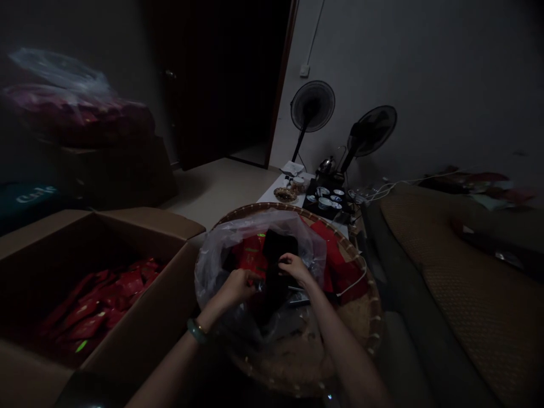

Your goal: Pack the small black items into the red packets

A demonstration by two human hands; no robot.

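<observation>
A clear plastic bag point(212, 249) lies open on a round woven bamboo tray point(357, 328). Inside it are red packets point(253, 255) and a black, soft-looking piece point(278, 242). My left hand point(238, 287), with a bangle at its wrist, is closed at the middle of the bag; a small shiny bit shows at its fingertips, too dark to name. Just right of it, my right hand point(296, 267) has its fingers curled together at the edge of the black piece. What it pinches is hidden in the dark. More red material point(340, 255) lies on the tray's right side.
On the left stands an open cardboard box point(140, 306) holding many red packets point(110, 294). Beyond the tray, a low table carries small cups point(325, 203). Two fans point(313, 106) stand by the wall. A woven-mat seat point(459, 283) is at right.
</observation>
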